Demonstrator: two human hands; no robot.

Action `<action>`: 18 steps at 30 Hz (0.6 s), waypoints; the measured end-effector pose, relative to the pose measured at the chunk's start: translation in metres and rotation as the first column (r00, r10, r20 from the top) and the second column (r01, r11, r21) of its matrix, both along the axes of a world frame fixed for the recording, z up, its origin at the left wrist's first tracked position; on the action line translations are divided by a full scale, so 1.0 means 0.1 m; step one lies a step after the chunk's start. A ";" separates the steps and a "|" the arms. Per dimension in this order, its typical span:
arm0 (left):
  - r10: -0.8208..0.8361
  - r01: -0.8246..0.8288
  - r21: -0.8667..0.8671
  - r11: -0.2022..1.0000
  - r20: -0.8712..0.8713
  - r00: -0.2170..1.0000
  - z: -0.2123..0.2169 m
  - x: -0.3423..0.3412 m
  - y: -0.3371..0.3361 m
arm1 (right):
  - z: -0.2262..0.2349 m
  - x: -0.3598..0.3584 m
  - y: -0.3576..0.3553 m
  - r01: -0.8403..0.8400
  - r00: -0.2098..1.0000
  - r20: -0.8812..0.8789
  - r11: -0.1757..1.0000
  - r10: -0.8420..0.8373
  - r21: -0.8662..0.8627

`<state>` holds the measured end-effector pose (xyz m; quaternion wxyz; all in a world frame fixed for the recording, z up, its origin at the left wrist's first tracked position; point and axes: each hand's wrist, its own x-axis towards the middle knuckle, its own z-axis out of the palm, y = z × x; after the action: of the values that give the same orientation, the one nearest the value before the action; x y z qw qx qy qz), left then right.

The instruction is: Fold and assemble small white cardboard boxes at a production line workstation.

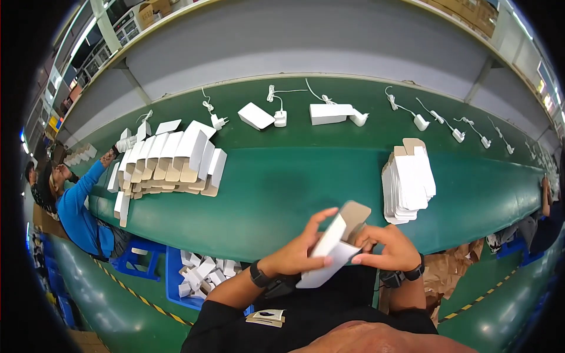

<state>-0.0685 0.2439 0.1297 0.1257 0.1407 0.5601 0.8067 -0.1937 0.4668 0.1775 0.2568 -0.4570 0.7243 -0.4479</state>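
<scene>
1. Both hands work one small white box (pixel 332 250), held just above the near edge of the green bench (pixel 282 194), in front of the person's chest.
2. Left hand (pixel 297 253) grasps the box body from the side, thumb and fingers wrapped around it. Right hand (pixel 388 247) pinches the upper end by the brown inner flap, fingertips on the fold.
3. The box is popped into shape, but the top flap stands open; closing it looks not yet done.
4. Done, by the look of it: a long row of folded boxes (pixel 170 162) lies on the bench to the left.
5. Left to do: a stack of flat white blanks (pixel 409 182) sits on the bench to the right, well apart from the hands.
6. White chargers with cords (pixel 421 120) lie spaced along the far edge of the bench.
7. A blue bin (pixel 176 294) below the bench at the left holds more white boxes.
8. Another person in a blue sleeve (pixel 79 200) works at far left.
</scene>
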 end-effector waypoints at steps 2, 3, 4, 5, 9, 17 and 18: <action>0.198 -0.199 0.011 0.980 0.050 0.979 0.04 0.03 0.03 | -0.11 0.09 -0.01 0.001 1.000 -0.021 0.994 -0.003 -0.114; 0.290 -0.292 0.010 0.956 0.076 0.954 0.05 0.04 0.05 | -0.14 0.19 -0.09 0.162 0.986 0.069 0.952 -0.149 -0.260; 0.280 -0.281 0.007 0.960 0.082 0.957 0.01 0.05 0.06 | -0.17 0.29 -0.17 0.325 0.944 0.177 0.865 -0.277 -0.382; 0.290 -0.293 -0.073 0.953 -0.048 0.956 -0.08 0.05 0.03 | -0.21 0.33 -0.23 0.473 0.880 0.297 0.741 -0.371 -0.477; 0.257 -0.301 -0.192 0.934 -0.221 0.941 -0.25 0.03 0.01 | -0.37 0.35 -0.30 0.301 0.943 0.289 0.799 -0.166 -0.521; 0.438 -0.444 0.221 0.868 0.077 0.896 -0.05 0.05 0.29 | -0.52 0.48 -0.50 0.422 0.897 0.397 0.645 -0.194 -0.637; 0.433 -0.444 0.211 0.871 0.099 0.896 -0.07 0.05 0.26 | -0.52 0.43 -0.48 0.391 0.911 0.368 0.678 -0.188 -0.622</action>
<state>-0.0637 0.2703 0.1224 -0.0640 0.0038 0.4776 0.8763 -0.1509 0.4188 0.1253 0.0929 -0.3305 0.5288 -0.7762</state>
